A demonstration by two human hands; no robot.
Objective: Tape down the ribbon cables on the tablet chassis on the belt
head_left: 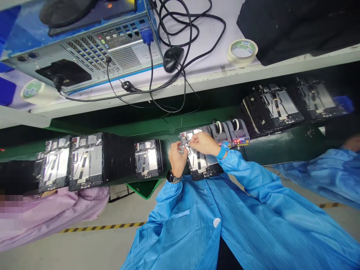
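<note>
The left hand [177, 159] and right hand [204, 144] pinch a thin grey strip [183, 144] (light, fragile, best held by its edges), a black-framed silver panel [201, 165] just beneath the fingers.

Items: my left hand [177, 159] and my right hand [203, 144], both on one open tablet chassis [201, 163]; green conveyor [281, 148] beneath; two tape dispensers [228, 134] just beside.

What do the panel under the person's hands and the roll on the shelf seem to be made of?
The panel looks like bare sheet metal, given its bright silvery sheen between dark strips, though foil is possible. The roll looks like translucent adhesive tape, glossy and slightly yellowish, on a printed core, probably card.
</note>
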